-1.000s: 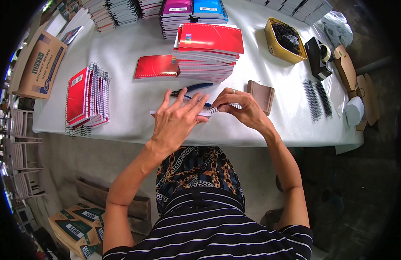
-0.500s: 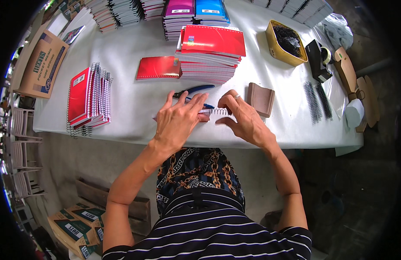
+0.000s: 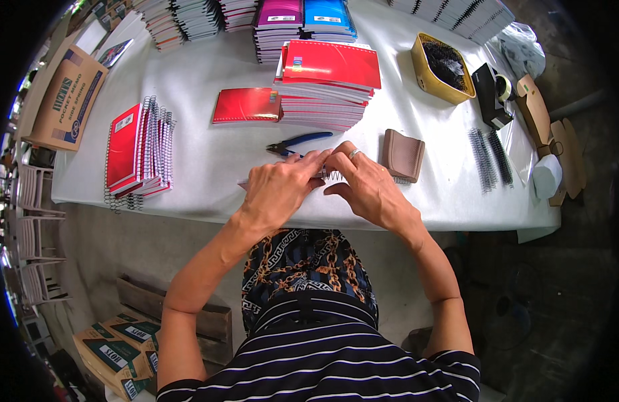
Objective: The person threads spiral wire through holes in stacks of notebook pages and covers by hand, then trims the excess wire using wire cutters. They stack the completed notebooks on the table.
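My left hand [image 3: 274, 191] is closed over a small notebook [image 3: 243, 183], pressing it near the table's front edge. Only a corner of that notebook shows; the hand hides the rest. Right beside it, my right hand [image 3: 371, 186] has its thumb and forefinger closed around a dark spiral wire [image 3: 334, 176] at the notebook's edge. A few of its loops show between the two hands, and more wire shows past the right hand. Blue-handled pliers [image 3: 301, 141] lie just beyond my left fingers. A brown grooved block [image 3: 403, 154] rests to the right of my right hand.
Red notebooks [image 3: 331, 63] are stacked behind the hands, with a small red cover [image 3: 247, 105] alongside. Coil-bound notebooks [image 3: 125, 147] stand at the left. Toward the right are a yellow basket [image 3: 423, 77] of dark coils, loose wire coils [image 3: 485, 161] and a tape dispenser [image 3: 491, 97].
My right hand has shifted left, up against my left hand, and less spiral wire shows between them. Wire now shows to its right. My left fingers have drawn back, uncovering more of the pliers.
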Demonstrator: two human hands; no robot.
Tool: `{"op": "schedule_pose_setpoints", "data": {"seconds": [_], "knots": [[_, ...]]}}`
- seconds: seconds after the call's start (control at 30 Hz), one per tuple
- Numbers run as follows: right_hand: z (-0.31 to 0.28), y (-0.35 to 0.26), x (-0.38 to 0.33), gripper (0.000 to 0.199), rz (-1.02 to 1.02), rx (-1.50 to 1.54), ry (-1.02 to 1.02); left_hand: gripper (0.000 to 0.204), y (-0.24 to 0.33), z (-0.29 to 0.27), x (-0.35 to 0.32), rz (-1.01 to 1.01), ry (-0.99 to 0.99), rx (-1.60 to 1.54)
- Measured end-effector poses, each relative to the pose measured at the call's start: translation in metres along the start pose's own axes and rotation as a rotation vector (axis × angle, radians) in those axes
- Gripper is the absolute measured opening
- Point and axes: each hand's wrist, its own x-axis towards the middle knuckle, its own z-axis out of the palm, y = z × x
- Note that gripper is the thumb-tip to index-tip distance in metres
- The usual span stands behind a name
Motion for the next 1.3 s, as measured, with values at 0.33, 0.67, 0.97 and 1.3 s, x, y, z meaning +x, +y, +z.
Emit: {"op": "schedule_pose_setpoints", "data": {"seconds": [0.33,0.67,0.97,1.3], "knots": [[0.012,-0.002,-0.002,0.029,0.035,0.004,0.022,0.070,-0.005,-0.001,0.001,-0.070,-0.136,0.099],[0.016,-0.004,-0.002,0.027,0.078,-0.044,-0.035,0.063,-0.009,-0.005,0.000,-0.066,-0.133,0.049],[-0.060,0.061,-0.039,0.054,0.236,-0.088,-0.085,0.057,-0.012,-0.024,-0.006,0.154,-0.330,0.021],[-0.060,0.052,0.001,0.059,0.120,0.692,-0.380,0.072,-0.045,-0.023,-0.006,0.101,-0.097,0.186]]}}
